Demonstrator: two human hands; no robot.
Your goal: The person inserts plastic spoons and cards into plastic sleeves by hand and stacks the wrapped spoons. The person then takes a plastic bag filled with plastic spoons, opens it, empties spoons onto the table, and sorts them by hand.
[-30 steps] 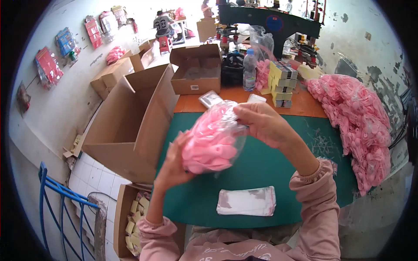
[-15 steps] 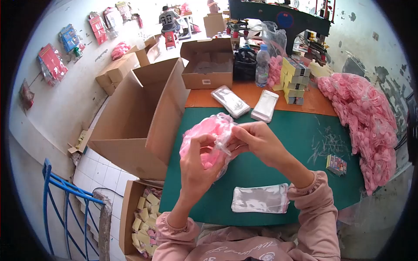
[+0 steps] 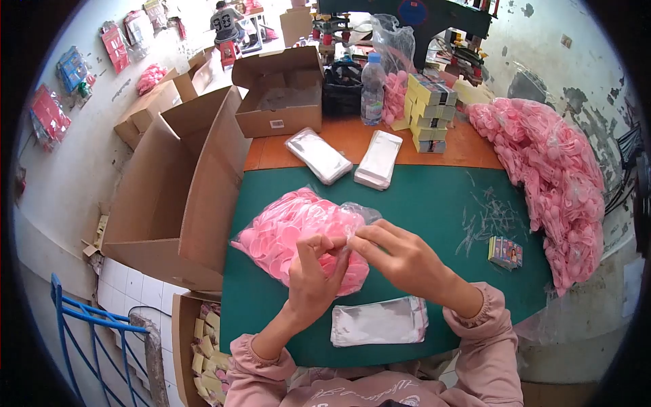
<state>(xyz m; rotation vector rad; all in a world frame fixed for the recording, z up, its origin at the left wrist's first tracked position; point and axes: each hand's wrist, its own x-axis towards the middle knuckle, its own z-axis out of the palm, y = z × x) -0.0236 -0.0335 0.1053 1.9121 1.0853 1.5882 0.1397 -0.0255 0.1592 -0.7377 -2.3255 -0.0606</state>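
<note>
A clear plastic bag (image 3: 271, 234) full of pink plastic pieces, spoon-like in shape, lies on the green table top. My left hand (image 3: 314, 275) is closed at the bag's gathered neck, thumb and forefinger pinching it. Facing it, my right hand (image 3: 407, 261) pinches the same gathered plastic, fingertips almost touching those of the left. The exact point of grip is partly hidden by the fingers. Just below my hands lies a stack of clear plastic sleeves (image 3: 378, 323).
Two more sleeve stacks (image 3: 377, 160) lie behind the bag. A large open carton (image 3: 159, 197) stands left. Stacked small card packs (image 3: 428, 112) and a water bottle (image 3: 372, 89) are at the back. Pink pieces heap (image 3: 549, 176) on the right, near a small card pack (image 3: 505, 252).
The bag now rests flatter and wider on the table, showing more of its pink contents. Both hands still pinch its neck. The whole view has shifted slightly.
</note>
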